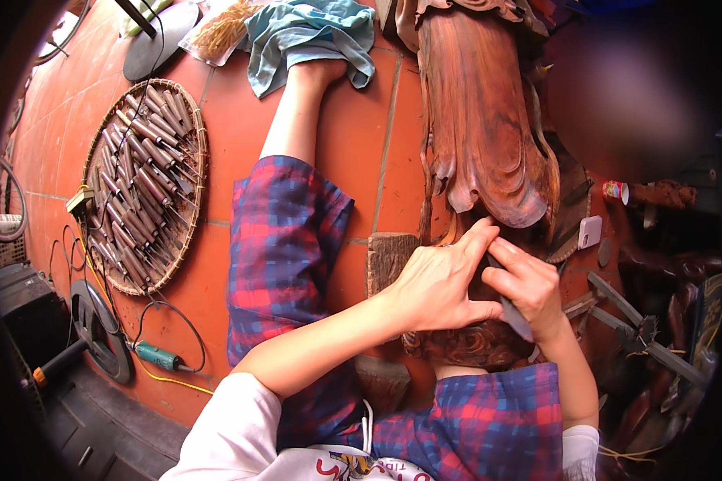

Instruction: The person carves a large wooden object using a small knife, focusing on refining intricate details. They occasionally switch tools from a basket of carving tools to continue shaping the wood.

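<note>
Toward one o'clock is the large reddish wood carving (485, 104); past nine, a round basket (203, 156) of handled tools (140, 176). Near four, the left hand's (435, 279) grip I cannot tell; the right hand's (533, 290) fingers close around a slim dark tool (517, 321). Short, light strokes, left fingers guiding, should suit.

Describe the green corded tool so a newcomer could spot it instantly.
Left of the plaid shorts, a big round woven tray of brown-handled tools lies on the orange tiles. Below it in the picture lies the short, cylindrical corded tool, a dark cord looping from its end. Its green body sets it apart from the yellow cable beside it.
</note>
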A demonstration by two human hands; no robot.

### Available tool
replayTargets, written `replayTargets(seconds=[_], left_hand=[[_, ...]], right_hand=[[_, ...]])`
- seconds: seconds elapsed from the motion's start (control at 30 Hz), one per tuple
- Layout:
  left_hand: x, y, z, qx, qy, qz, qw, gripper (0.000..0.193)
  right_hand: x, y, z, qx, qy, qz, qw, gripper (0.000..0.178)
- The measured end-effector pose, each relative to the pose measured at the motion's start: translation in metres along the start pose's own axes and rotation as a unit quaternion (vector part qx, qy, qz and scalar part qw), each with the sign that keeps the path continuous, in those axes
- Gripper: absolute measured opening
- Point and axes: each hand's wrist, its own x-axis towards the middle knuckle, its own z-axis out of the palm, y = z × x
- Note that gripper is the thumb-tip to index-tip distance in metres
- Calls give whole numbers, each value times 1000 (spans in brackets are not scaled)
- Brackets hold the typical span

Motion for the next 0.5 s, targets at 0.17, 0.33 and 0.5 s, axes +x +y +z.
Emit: replayTargets(seconds=[0.17, 0.33, 0.5], left_hand=[[-23, -3, 11, -8, 13, 18, 1000, 110], [-14, -5, 8, -51, 45, 19, 998, 106], [-16, -4, -2, -31, 21, -28, 999, 97]], right_hand=[[-12, 1, 1, 8, -50, -28, 998, 24], [-8, -3, 13, -102, -28, -49, 993, 21], [-3, -1, 2, -28, -46, -26, 998, 18]])
